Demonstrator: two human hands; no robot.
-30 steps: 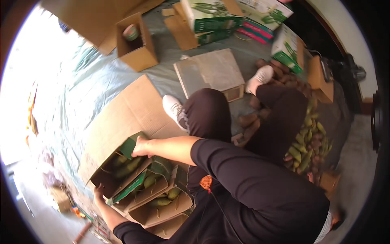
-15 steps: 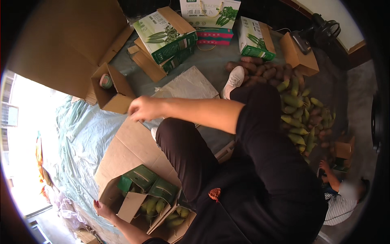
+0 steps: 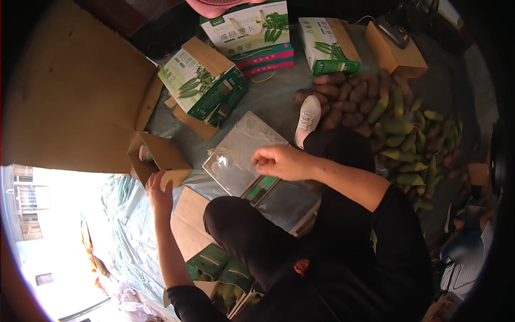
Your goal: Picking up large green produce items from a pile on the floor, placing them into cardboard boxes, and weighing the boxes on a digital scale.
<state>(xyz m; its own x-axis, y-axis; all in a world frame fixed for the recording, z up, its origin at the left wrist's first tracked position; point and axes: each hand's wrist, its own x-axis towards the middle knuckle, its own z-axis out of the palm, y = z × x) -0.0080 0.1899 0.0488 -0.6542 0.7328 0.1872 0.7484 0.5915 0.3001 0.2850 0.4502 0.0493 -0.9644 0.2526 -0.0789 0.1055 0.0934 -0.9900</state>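
Observation:
My left hand (image 3: 159,193) is at the near edge of a small open cardboard box (image 3: 174,175), thumb and fingers apart. Inside that box stands a round, pale green and pink item (image 3: 145,153), perhaps a roll of tape. My right hand (image 3: 281,162) hovers above a flat digital scale (image 3: 234,180) wrapped in clear film, near its lit green display (image 3: 264,187). The right fingers are curled together; whatever they may hold is hidden. By my left forearm, an opened green carton (image 3: 212,260) holds green radishes (image 3: 228,292).
A pile of green radishes (image 3: 410,166) and reddish-brown roots (image 3: 348,99) lies to the right. Printed gift boxes (image 3: 201,80) stand at the back, beside a large cardboard sheet (image 3: 70,96). Plastic sheeting (image 3: 126,222) covers the left floor. Another person (image 3: 472,257) sits at the far right.
My left hand has moved up from the radish carton to the small cardboard box. My right hand has shifted from beside that box rightward over the scale. The view has also turned.

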